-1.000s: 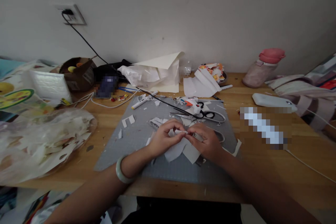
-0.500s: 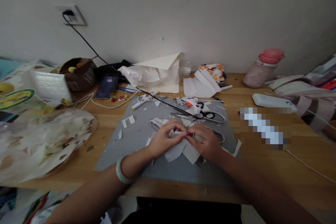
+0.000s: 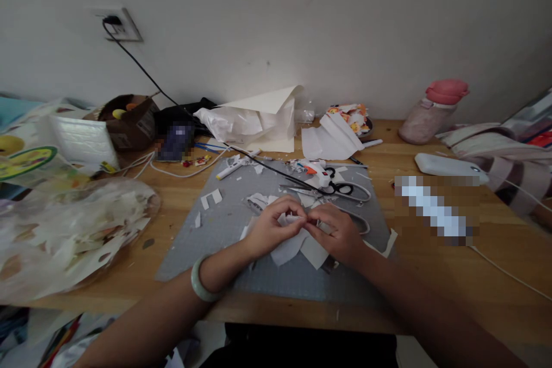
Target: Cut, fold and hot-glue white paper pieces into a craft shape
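Observation:
Over the grey cutting mat [image 3: 233, 207], my left hand [image 3: 276, 227] and my right hand [image 3: 338, 233] meet fingertip to fingertip. My left hand pinches a small piece of white paper [image 3: 290, 219], partly hidden by the fingers. The right thumb and forefinger are pressed together at the same spot; what lies between them is too small to make out. Below the hands lie a white paper sheet [image 3: 288, 250] and a cream card piece [image 3: 316, 250]. Scissors with black handles [image 3: 342, 188] and a white glue gun [image 3: 319, 173] rest just beyond the hands.
A plastic bag of scraps [image 3: 77, 236] lies at left, with a cardboard box [image 3: 131, 126] behind it. A pink-lidded bottle [image 3: 426, 115] and a white power bank [image 3: 451, 168] stand and lie at right. A black cable [image 3: 267, 167] crosses the mat.
Both hands stay in nearly the same place. Only the fingertips shift very slightly where they meet.

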`<state>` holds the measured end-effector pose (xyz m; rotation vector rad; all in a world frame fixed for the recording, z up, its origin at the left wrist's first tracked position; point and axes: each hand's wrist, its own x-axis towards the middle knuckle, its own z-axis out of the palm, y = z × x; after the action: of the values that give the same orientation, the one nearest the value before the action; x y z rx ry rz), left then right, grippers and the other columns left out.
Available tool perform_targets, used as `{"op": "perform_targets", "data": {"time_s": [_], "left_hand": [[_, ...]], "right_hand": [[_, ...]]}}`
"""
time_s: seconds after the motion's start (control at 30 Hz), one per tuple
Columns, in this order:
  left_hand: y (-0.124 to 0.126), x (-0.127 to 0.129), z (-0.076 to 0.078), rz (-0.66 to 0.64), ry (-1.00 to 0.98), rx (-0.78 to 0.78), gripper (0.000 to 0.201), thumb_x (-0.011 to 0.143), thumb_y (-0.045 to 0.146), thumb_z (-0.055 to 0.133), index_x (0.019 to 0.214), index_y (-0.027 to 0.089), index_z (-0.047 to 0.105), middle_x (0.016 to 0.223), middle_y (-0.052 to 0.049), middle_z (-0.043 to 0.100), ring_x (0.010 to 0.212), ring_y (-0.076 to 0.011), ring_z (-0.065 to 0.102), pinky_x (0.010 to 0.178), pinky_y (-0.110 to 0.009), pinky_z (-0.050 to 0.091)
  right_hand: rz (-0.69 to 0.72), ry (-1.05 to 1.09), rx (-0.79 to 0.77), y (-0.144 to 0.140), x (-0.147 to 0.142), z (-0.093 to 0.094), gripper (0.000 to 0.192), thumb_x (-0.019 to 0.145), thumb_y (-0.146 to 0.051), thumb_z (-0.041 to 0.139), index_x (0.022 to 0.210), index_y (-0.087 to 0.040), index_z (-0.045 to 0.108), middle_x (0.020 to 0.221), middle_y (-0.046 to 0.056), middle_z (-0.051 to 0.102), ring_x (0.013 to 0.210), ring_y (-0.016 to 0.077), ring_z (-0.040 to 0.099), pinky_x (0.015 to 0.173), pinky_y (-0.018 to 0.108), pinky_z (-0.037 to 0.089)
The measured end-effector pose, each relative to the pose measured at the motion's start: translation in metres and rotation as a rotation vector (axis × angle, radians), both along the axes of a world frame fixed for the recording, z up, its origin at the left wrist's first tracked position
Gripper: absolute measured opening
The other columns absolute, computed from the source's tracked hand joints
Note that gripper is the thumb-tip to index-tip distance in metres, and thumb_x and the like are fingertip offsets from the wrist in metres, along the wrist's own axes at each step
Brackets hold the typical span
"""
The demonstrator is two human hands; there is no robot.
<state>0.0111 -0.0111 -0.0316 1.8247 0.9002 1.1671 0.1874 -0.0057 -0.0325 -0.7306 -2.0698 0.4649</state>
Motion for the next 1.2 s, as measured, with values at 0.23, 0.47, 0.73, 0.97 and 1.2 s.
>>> {"op": "perform_targets", "data": {"time_s": [0.23, 0.47, 0.73, 0.97, 1.2], "left_hand": [[-0.0002, -0.0003, -0.0014, 0.031, 0.006, -0.020, 0.010, 0.080, 0.027, 0.058, 0.081, 0.018, 0.059, 0.082, -0.004, 0.059, 0.077, -0.0147, 0.052, 0.072, -0.029, 0.040], [-0.0002, -0.0006, -0.0023, 0.044, 0.003, -0.019, 0.015, 0.081, 0.032, 0.058, 0.078, 0.018, 0.057, 0.077, -0.003, 0.056, 0.073, -0.0146, 0.048, 0.068, -0.029, 0.037], [-0.0013, -0.0018, -0.0065, 0.008, -0.076, -0.031, 0.017, 0.080, 0.033, 0.059, 0.080, 0.019, 0.051, 0.079, -0.002, 0.052, 0.077, -0.0144, 0.048, 0.072, -0.029, 0.039], [-0.0024, -0.0017, -0.0041, -0.065, -0.269, -0.082, 0.026, 0.081, 0.041, 0.058, 0.077, 0.019, 0.046, 0.079, -0.002, 0.051, 0.077, -0.0139, 0.049, 0.072, -0.028, 0.040], [-0.0029, 0.0035, -0.0008, 0.092, -0.373, -0.178, 0.029, 0.081, 0.042, 0.059, 0.071, 0.019, 0.045, 0.070, 0.001, 0.050, 0.066, -0.0119, 0.046, 0.065, -0.026, 0.038]], "right_hand": [[-0.029, 0.048, 0.011, 0.0010, 0.0003, -0.0035, 0.010, 0.086, -0.027, 0.054, 0.085, -0.022, 0.062, 0.073, 0.002, 0.067, 0.069, 0.0156, 0.063, 0.066, 0.030, 0.049], [-0.036, 0.053, 0.015, 0.0005, 0.0002, -0.0032, 0.008, 0.086, -0.027, 0.056, 0.084, -0.022, 0.062, 0.074, 0.003, 0.068, 0.070, 0.0159, 0.063, 0.066, 0.030, 0.049], [-0.019, 0.049, -0.009, 0.0004, 0.0006, -0.0030, 0.010, 0.086, -0.028, 0.053, 0.084, -0.023, 0.062, 0.074, 0.002, 0.068, 0.070, 0.0161, 0.063, 0.067, 0.031, 0.049], [-0.021, 0.037, 0.022, 0.0000, -0.0004, 0.0001, 0.010, 0.086, -0.028, 0.055, 0.082, -0.022, 0.061, 0.073, 0.002, 0.068, 0.069, 0.0153, 0.063, 0.066, 0.029, 0.049], [-0.027, 0.012, 0.018, -0.0005, 0.0000, 0.0029, 0.009, 0.086, -0.027, 0.055, 0.081, -0.022, 0.060, 0.072, 0.002, 0.068, 0.068, 0.0148, 0.063, 0.066, 0.029, 0.049]]}}
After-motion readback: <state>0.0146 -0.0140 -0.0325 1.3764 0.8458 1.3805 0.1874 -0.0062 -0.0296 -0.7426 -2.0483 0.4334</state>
